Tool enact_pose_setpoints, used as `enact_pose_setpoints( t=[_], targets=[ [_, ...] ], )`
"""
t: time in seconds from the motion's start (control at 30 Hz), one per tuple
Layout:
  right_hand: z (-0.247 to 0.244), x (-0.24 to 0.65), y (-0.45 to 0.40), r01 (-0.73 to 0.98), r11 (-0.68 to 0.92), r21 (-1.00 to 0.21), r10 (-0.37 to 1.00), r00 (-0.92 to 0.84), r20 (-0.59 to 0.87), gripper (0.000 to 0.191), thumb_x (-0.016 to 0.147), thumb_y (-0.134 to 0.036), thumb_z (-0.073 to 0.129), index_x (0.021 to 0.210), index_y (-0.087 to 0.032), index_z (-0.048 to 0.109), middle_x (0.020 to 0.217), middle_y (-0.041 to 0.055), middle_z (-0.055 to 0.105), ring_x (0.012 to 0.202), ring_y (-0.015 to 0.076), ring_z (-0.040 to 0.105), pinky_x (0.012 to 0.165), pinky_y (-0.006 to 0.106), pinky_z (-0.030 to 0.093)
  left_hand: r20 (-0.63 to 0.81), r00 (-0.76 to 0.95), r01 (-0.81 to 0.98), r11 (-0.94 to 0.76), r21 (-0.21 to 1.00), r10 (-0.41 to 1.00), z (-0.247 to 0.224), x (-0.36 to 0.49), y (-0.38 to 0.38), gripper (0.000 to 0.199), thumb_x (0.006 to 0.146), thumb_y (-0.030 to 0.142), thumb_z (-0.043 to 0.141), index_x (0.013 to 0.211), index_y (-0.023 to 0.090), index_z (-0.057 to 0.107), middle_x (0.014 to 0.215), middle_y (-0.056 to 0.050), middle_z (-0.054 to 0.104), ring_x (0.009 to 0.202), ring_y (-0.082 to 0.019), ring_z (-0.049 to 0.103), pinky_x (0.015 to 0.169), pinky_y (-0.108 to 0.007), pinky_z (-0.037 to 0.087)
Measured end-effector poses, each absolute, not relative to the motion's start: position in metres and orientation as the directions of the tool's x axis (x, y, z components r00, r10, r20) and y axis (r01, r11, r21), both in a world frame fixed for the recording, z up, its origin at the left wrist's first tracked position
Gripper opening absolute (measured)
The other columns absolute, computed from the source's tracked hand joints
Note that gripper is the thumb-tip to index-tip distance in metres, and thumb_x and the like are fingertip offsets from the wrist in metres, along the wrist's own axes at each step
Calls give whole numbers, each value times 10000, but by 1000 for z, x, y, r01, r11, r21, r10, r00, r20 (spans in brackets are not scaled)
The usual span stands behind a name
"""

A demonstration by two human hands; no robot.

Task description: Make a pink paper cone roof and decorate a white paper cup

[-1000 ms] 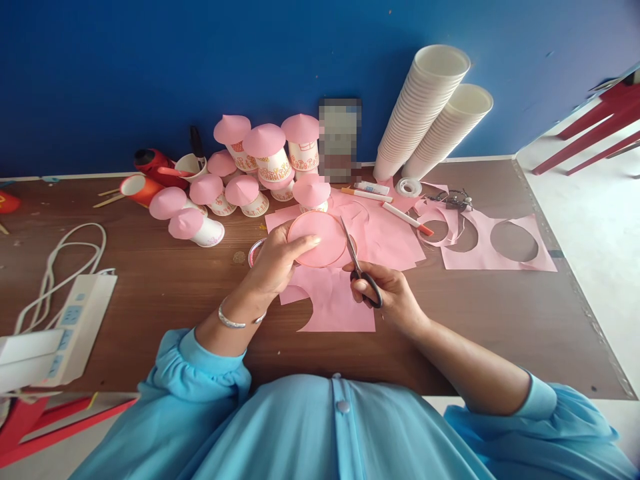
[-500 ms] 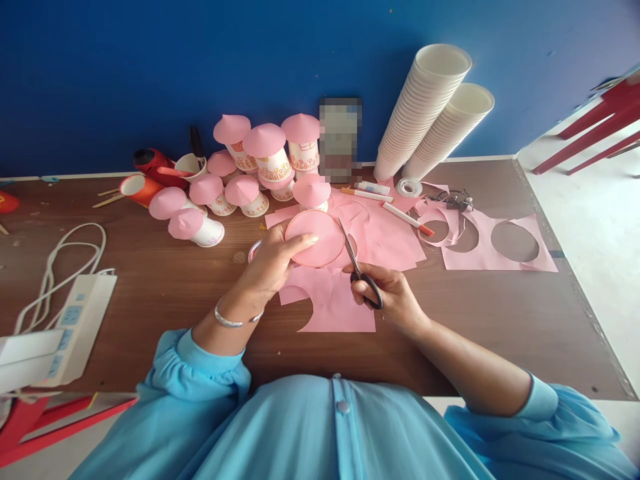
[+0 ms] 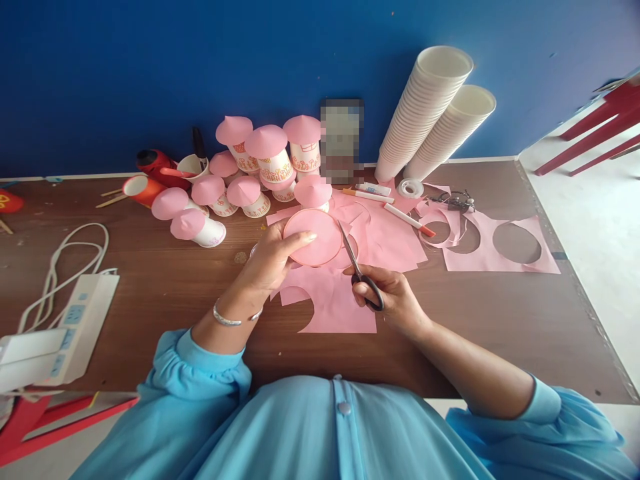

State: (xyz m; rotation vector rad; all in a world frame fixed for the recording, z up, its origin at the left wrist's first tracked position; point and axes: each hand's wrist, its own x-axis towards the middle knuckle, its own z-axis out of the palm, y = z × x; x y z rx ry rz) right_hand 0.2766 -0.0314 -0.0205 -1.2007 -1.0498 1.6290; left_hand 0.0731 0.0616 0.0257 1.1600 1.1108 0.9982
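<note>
A round pink paper disc with a darker outlined edge is pinched in my left hand, thumb on top and the other fingers underneath. My right hand is closed round the black handles of a pair of scissors. The blades point up and away, near the disc's right edge, and look nearly closed. Beneath both hands lies a pink paper sheet with curved cut-outs. Behind the disc stands a paper cup with a pink cone roof.
Several cone-roofed cups cluster at the back left beside a red bottle. Two tall stacks of paper cups lean by the blue wall. Markers, a tape roll and cut paper lie right; a power strip lies left.
The disc has shifted very slightly left and up in my left hand. The right hand and scissors have hardly moved, and both hands keep their hold.
</note>
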Motion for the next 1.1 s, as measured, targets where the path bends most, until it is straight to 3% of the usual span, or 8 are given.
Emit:
enact_pose_setpoints(
  t=[0.13,0.3,0.57,0.83,1.0,1.1],
  targets=[
    [-20,276,-31,-138,-299,-944,944,-189,-272,437,820,-519,763,1065,-159,719,608,-46,519,562,111,455,549,276,371,-160,247,3,164,986,956,18,70,64,294,766,355,747,989,171,795,939,-75,791,877,-258,709,678,-308,607],
    [-20,277,-32,-133,-296,-946,945,-185,-269,449,817,-527,766,1065,-155,724,597,-45,517,566,112,453,555,276,378,-187,246,-16,197,980,951,16,69,64,339,761,383,758,1026,175,798,953,-69,797,882,-259,719,656,-291,599],
    [-20,276,-31,-134,-297,-946,944,-190,-270,443,807,-531,773,1045,-159,740,588,-48,509,561,109,448,552,276,379,-172,281,2,179,984,944,23,68,65,349,784,401,743,1006,135,786,965,-89,802,895,-266,729,681,-304,604],
    [-20,276,-30,-152,-349,-925,929,-185,-320,446,772,-482,806,1067,-153,751,613,-41,538,563,108,474,553,268,398,-162,323,-88,200,976,932,20,68,67,387,739,376,796,1052,149,788,1010,-93,808,1027,-283,722,867,-341,604],
    [-23,276,-30,-192,-349,-917,933,-163,-321,452,729,-480,854,1049,-172,769,682,-30,545,590,108,506,575,269,440,-150,321,18,152,988,935,23,68,66,346,758,356,774,1023,135,800,1009,-94,808,1001,-277,716,835,-326,599],
    [-25,275,-31,-203,-354,-913,932,-161,-326,461,716,-482,870,1052,-181,776,712,-23,554,598,106,512,577,269,448,-148,335,-8,160,987,930,23,67,66,326,760,351,769,1007,140,798,996,-85,805,1005,-273,716,845,-327,600]
  ],
)
